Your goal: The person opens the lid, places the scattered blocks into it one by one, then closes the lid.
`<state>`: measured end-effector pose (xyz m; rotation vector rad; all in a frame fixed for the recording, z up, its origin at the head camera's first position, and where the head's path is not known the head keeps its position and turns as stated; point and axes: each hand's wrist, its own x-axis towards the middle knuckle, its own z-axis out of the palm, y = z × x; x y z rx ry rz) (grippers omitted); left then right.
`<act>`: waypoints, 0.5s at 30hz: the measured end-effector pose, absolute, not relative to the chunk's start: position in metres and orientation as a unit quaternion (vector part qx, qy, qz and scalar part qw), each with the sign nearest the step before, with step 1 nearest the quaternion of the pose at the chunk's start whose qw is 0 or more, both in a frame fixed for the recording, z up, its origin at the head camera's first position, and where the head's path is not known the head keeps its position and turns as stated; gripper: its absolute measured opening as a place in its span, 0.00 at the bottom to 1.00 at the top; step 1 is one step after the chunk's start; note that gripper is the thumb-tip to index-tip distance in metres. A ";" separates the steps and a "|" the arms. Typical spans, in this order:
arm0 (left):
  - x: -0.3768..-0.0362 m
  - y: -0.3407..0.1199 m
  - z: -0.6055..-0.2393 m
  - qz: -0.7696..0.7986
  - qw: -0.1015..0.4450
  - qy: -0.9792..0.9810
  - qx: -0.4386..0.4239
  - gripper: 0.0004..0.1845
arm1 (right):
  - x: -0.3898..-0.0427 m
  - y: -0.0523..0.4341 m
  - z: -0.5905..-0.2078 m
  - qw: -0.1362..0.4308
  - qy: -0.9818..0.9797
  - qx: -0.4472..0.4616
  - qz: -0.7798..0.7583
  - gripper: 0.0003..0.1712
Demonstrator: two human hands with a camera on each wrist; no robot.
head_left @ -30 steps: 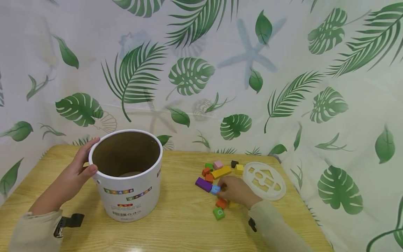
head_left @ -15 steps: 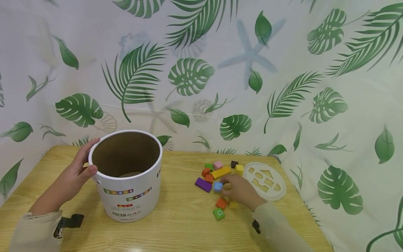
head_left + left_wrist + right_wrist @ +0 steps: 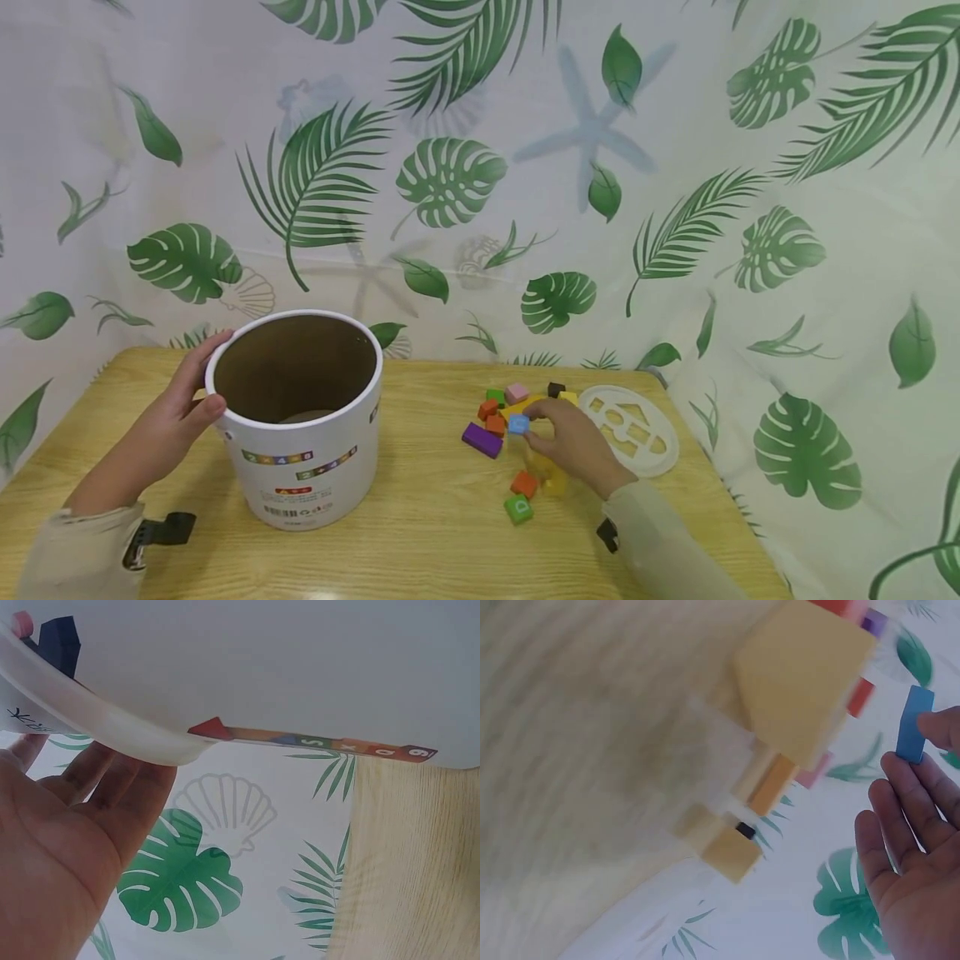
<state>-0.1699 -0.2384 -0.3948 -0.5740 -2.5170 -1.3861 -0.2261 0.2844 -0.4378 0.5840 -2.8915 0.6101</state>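
A white bucket point(image 3: 300, 467) with a brown inside stands open on the wooden table point(image 3: 420, 533). My left hand point(image 3: 176, 417) grips its rim on the left side; in the left wrist view the fingers point(image 3: 112, 780) curl under the white rim point(image 3: 97, 727). My right hand point(image 3: 566, 437) pinches a small blue block point(image 3: 519, 424) at its fingertips, just above a scatter of coloured blocks. The right wrist view shows the blue block point(image 3: 913, 724) held between thumb and fingers.
Around the right hand lie a purple block point(image 3: 482, 439), an orange block point(image 3: 524, 483), a green block point(image 3: 519, 508), a pink block point(image 3: 516, 392) and others. A white lid with shape cut-outs point(image 3: 632, 427) lies to the right. Leaf-print curtain surrounds the table.
My right hand has lifted the blue block off the table and moved it slightly up and back. The left hand and bucket stay put.
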 end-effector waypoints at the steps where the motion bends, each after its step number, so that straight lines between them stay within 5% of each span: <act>1: -0.170 -0.239 -0.395 -0.469 0.106 -0.855 -0.195 0.40 | -0.227 0.284 -0.436 0.070 -0.955 0.194 0.213 0.15; 15: -0.169 -0.238 -0.395 -0.473 0.121 -0.853 -0.183 0.40 | -0.234 0.269 -0.408 0.116 -0.935 0.175 0.286 0.18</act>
